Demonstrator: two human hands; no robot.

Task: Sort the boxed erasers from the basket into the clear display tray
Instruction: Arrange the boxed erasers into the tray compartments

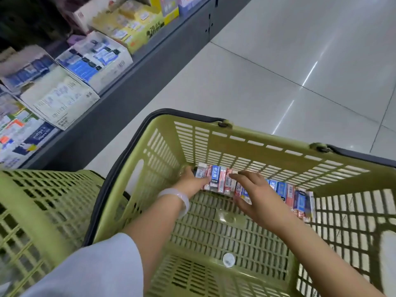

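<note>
Sleeve cropped; both hands on erasers, grip seemingly hidden.

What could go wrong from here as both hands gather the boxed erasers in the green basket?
The left hand and right hand squeeze a loose row of small red and blue boxed erasers from its ends; lifted that way, the middle might buckle and spill. Dropped boxes could scatter across the green slotted plastic basket. No clear tray is in view.
</note>
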